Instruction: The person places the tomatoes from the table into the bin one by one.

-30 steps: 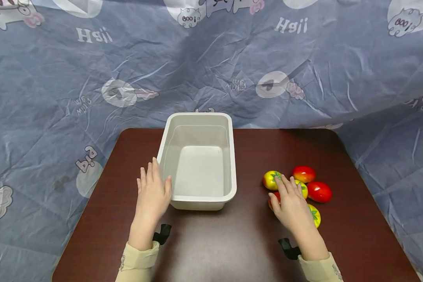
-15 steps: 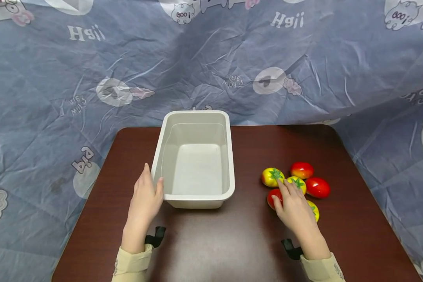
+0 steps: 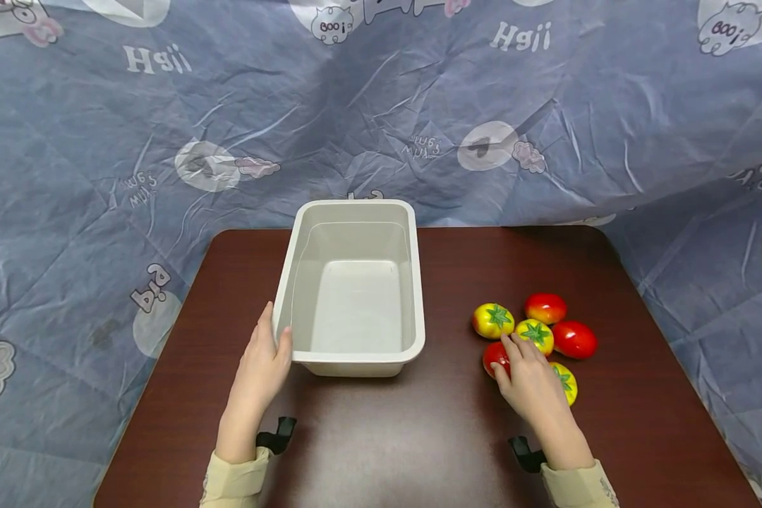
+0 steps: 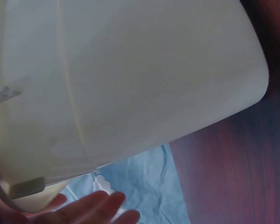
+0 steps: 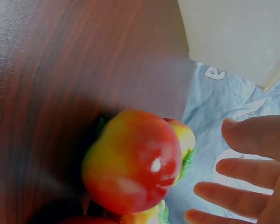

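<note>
My left hand (image 3: pixel 257 370) is at the near left corner of a light grey plastic bin (image 3: pixel 358 358), fingers extended along its outer side and thumb by the rim. In the left wrist view, the loosely straight fingers (image 4: pixel 100 207) show beside the bin wall (image 4: pixel 154 79); firm contact cannot be made out. My right hand (image 3: pixel 533 384) hovers over a group of shiny red and yellow tomatoes, with fingers spread and nothing held. Closest to its thumb is a red tomato (image 3: pixel 495 358). The right wrist view shows a red-yellow tomato (image 5: pixel 133 161) apart from the fingers (image 5: pixel 245 172).
Other tomatoes lie around the right hand, including a yellow one (image 3: pixel 493 321) with a green leafy top and a red one (image 3: pixel 574 339). Everything stands on a dark brown table (image 3: pixel 394 437). A blue printed cloth (image 3: pixel 368 106) hangs behind it.
My left hand has moved slightly back and left along the bin's edge. The right hand has drawn back a little, uncovering more of the tomatoes. The bin looks unmoved.
</note>
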A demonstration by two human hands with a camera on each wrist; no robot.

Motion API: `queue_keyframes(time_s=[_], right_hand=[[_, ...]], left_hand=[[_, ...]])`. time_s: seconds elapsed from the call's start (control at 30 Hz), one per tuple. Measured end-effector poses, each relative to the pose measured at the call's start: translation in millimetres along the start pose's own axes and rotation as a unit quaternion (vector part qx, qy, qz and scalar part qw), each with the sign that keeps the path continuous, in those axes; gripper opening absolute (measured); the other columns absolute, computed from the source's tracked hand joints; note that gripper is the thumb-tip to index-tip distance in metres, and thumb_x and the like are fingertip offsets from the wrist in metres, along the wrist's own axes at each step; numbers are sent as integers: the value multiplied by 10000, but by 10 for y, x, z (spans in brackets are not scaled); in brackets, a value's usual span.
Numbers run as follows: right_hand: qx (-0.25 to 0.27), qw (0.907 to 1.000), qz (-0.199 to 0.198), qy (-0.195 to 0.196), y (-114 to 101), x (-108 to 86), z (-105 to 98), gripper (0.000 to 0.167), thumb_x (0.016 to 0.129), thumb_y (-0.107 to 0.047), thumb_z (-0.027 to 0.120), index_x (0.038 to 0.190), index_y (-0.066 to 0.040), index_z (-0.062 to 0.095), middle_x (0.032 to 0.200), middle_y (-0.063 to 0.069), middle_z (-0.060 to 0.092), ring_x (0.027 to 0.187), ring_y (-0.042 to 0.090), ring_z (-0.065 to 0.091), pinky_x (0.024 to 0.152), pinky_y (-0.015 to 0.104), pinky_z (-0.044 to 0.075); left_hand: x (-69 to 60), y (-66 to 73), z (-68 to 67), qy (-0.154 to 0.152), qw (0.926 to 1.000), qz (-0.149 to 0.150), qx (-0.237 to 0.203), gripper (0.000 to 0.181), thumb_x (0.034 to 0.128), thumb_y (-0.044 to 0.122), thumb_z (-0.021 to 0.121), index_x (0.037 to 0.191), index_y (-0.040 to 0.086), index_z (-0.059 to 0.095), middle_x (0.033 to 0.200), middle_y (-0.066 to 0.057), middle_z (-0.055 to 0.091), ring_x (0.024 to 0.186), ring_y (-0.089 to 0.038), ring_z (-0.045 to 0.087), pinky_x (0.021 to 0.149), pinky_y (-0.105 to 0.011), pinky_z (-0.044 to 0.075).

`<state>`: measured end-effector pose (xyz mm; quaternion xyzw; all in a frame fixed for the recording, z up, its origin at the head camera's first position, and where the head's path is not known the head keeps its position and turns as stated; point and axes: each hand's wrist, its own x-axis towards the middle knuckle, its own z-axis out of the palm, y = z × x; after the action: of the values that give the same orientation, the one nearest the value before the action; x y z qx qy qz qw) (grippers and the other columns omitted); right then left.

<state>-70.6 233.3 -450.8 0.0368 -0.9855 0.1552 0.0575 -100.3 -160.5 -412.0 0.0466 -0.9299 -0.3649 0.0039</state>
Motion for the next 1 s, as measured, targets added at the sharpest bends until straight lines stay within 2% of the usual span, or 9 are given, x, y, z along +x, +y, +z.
queue_keyframes(time_s=[0.2, 0.43, 0.83, 1.0], right_hand=[[-2, 9999, 71, -71, 34, -2, 69, 582, 850, -141, 717, 1350, 83, 519, 1360, 325, 508, 1247, 517, 468, 963, 661, 416], [-9, 9998, 128, -127, 67, -4, 139, 599, 837, -134, 730, 1353, 80, 515, 1374, 329, 487, 1248, 507, 459, 958, 655, 423], [-39, 9999, 78, -116, 86, -1, 221, 605, 804, -101, 754, 1334, 87, 530, 1364, 338, 489, 1239, 500, 464, 919, 641, 456], [-20, 9998, 140, -171, 93, 7, 252, 624, 796, -94, 765, 1342, 85, 522, 1392, 337, 465, 1253, 503, 452, 909, 646, 460]], left_hand=[[3, -62, 34, -25, 9991, 49, -417, 636, 1028, 229, 391, 1588, 101, 119, 1590, -214, 280, 1410, -413, 364, 1105, -588, 319], [5, -101, 75, -50, 9961, -241, -846, 655, 1017, 240, 389, 1599, 264, 90, 1604, -174, 273, 1408, -399, 371, 1096, -598, 323], [13, -124, 129, 192, 9910, -349, -1281, 678, 967, 157, 396, 1582, 331, 171, 1565, -177, 348, 1309, -410, 470, 1018, -602, 387], [29, -120, 134, 211, 9903, -400, -1310, 681, 960, 144, 388, 1578, 341, 181, 1552, -174, 370, 1305, -397, 477, 1017, -596, 390]])
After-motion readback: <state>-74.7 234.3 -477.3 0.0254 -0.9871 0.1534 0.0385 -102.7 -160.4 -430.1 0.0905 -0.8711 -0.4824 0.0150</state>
